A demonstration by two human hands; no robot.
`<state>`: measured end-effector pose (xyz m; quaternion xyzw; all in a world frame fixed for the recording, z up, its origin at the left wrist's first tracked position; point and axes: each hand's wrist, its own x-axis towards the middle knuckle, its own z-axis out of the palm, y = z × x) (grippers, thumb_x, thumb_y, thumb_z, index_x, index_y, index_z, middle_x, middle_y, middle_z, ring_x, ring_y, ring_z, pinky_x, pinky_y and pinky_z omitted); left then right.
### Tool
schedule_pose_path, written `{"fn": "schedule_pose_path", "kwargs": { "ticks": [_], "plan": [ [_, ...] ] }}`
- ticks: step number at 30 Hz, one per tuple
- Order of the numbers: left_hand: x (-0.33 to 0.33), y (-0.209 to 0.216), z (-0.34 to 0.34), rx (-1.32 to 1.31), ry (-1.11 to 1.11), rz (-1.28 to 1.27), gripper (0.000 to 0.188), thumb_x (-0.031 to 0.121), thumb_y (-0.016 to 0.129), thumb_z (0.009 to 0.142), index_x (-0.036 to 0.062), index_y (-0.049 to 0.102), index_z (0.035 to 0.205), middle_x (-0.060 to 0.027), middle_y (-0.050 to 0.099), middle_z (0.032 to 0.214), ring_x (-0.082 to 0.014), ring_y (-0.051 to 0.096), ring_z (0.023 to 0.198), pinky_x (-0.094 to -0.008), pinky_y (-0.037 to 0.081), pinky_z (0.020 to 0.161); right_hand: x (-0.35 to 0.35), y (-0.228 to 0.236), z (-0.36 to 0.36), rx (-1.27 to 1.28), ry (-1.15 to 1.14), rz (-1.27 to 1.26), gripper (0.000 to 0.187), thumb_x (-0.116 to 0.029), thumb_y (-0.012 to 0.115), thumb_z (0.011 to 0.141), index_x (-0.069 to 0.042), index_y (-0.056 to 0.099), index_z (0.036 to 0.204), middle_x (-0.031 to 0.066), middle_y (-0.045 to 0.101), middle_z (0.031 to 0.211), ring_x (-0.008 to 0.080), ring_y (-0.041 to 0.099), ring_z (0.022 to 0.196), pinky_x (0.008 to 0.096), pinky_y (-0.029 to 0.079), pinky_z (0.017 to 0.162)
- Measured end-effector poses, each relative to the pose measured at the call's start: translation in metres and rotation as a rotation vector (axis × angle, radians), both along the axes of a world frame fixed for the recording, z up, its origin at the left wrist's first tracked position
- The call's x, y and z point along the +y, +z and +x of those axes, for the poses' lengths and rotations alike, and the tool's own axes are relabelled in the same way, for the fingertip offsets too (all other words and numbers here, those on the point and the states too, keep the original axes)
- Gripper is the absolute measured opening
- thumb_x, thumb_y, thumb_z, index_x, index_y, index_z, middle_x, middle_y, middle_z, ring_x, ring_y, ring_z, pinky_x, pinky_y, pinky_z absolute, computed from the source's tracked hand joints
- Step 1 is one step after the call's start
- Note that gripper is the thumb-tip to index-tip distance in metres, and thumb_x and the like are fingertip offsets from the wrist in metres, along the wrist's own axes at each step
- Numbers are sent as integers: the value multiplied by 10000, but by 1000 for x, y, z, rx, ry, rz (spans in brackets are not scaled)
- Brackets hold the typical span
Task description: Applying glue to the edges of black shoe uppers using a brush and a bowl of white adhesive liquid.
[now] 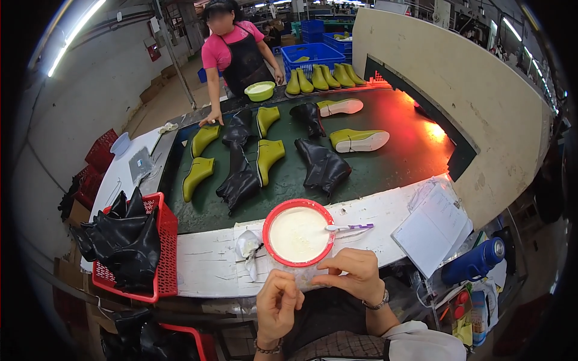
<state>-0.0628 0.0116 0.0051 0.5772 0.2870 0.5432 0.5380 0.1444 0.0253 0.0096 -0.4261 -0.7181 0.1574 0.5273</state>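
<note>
Footwear factory — conveyor belt [379, 171], boot uppers [322, 165], crates [167, 249]

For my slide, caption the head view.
Left hand and right hand near a red bowl of pale liquid, black uppers and green lasts on the belt beyond.

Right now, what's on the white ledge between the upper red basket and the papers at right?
Head view: crumpled white cloth or paper, then a red bowl of whitish liquid, with a toothbrush over its right rim.
</note>
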Motion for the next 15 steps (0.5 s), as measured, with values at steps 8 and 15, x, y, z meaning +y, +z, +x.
{"fn": "schedule_pose_path", "kwargs": {
  "ticks": [8, 15],
  "plan": [
    [-3, -2, 7, -240, 14, -93, 120, 71, 449, 1083, 7, 490, 990, -104, 498, 962, -153, 518, 685, -317, 491, 646, -4, 1, -11, 155, -22, 113, 286, 73, 825, 683, -73, 817, 928, 65, 711, 856, 144, 677, 740, 253, 525, 624],
    [1, 1, 5, -415, 37, 108, 159, 0, 439, 895, -6, 509, 752, -138, 517, 740, -233, 522, 654, -388, 508, 619, -2, -1, -11, 211, 13, 133, 267, 79, 825, 689, -54, 816, 920, 98, 754, 920, 172, 699, 767, 258, 537, 647]
  ]
}}
